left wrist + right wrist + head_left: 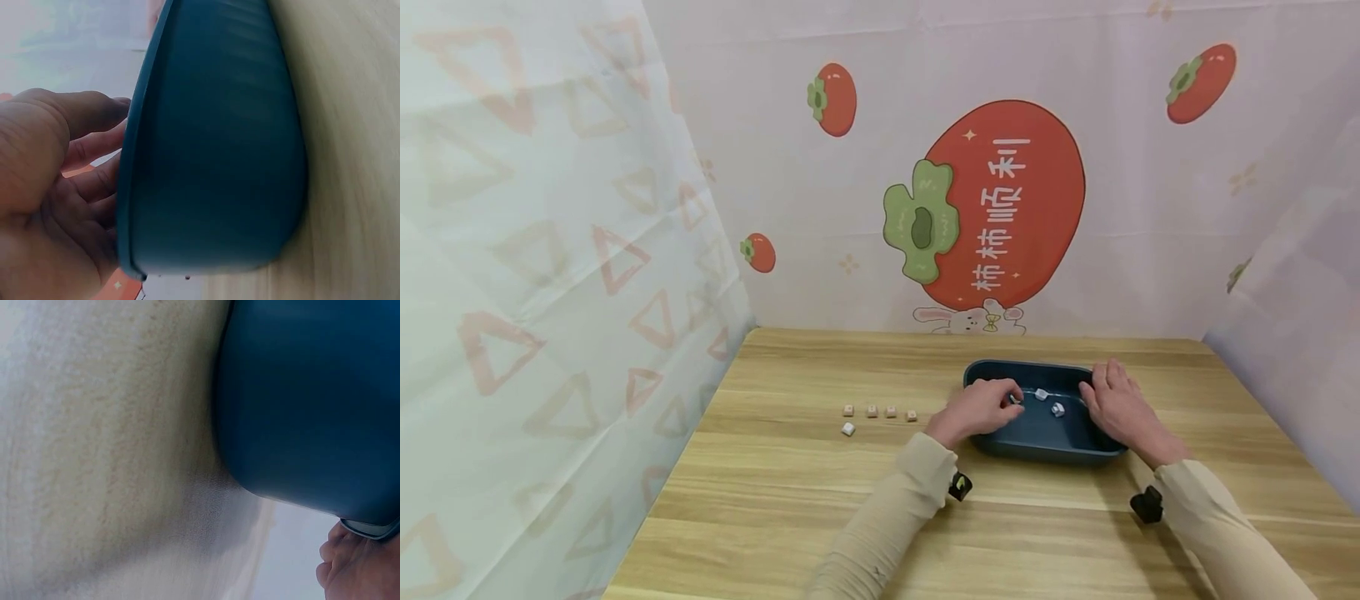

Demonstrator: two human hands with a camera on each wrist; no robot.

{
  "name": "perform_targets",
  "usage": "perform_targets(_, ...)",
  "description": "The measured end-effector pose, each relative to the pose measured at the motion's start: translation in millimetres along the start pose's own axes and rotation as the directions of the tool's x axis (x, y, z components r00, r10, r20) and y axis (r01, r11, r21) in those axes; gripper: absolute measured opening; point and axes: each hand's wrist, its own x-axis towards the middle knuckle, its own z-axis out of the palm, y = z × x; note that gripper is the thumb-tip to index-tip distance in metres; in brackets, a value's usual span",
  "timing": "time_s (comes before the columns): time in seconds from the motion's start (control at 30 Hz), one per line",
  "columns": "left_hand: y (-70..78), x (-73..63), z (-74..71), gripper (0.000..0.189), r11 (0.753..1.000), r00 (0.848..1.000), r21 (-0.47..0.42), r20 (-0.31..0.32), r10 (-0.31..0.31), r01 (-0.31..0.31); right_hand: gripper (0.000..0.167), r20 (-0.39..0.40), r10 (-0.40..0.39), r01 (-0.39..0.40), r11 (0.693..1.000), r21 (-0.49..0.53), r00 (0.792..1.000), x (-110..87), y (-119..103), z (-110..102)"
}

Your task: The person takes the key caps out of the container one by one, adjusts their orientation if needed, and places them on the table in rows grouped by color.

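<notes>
A dark blue tray (1037,454) stands on the table, with white keycaps (1057,409) lying inside it. My left hand (977,408) reaches over the tray's left side, its thumb and forefinger pinching a small keycap (1015,399). In the left wrist view the tray wall (212,144) hides those fingertips. At the right end, my right hand (1120,408) holds the tray by its rim, the thumb on the inner side. The right wrist view shows part of this hand (359,565) at the rim, beside the tray's outer wall (306,406).
Left of the tray, several pinkish keycaps (872,411) form a row on the wooden table (760,500). One white keycap (847,429) lies just in front of the row's left end. Printed cloth walls (820,200) enclose the table at the back and sides.
</notes>
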Motion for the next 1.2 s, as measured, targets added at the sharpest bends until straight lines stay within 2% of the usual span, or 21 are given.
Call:
perform_targets(0.23,5.5,9.6,6.3,0.026,1.0,1.0,-0.028,0.021,-0.009,0.009,0.066,-0.006,-0.004,0.004,1.0,-0.009,1.0,0.7,-4,-2)
perform_targets(0.43,8.3,18.2,12.5,0.025,0.997,0.997,-0.03,0.02,-0.072,0.073,0.067,0.01,0.008,-0.008,1.0,-0.006,1.0,0.2,-7,-4)
perform_targets(0.63,7.8,29.3,19.3,0.026,0.988,0.992,-0.089,0.001,-0.129,0.129,0.066,-0.005,0.005,-0.005,1.0,-0.011,1.0,0.1,-6,-4)
perform_targets(0.9,1.2,46.2,33.1,0.03,0.966,0.971,-0.122,-0.036,-0.235,0.229,0.066,-0.01,-0.004,0.004,1.0,-0.011,1.0,-0.7,-4,-1)
perform_targets(1.2,-1.7,53.9,38.1,0.028,0.951,0.953,-0.083,-0.042,-0.301,0.297,0.067,0.009,0.01,-0.01,1.0,0.002,1.0,-1.3,-8,-4)
